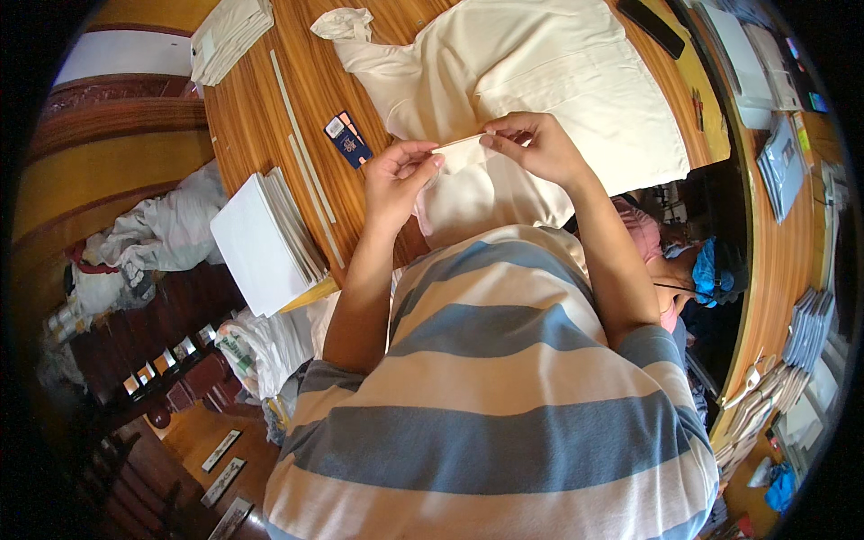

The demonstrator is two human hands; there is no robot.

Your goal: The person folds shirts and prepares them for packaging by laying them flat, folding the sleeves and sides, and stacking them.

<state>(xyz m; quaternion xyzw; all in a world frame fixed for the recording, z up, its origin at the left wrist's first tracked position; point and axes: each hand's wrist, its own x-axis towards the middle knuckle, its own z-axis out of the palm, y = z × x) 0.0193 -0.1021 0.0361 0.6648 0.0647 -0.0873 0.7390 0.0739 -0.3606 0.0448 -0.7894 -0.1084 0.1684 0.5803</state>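
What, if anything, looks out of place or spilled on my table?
No spill shows. One oddity: the stack of white sheets juts past the left edge of the wooden table, its layers unevenly staggered.

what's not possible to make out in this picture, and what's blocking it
Far end of the cream garment: cut off by the head view's top edge.
Held cream piece: head view, partly covered by fingers of the left hand and right hand; stitching too small.
Folded cream stack: cut off by the head view's top edge.
Co-worker's blue head covering: head view, details too small; body partly behind the right forearm.
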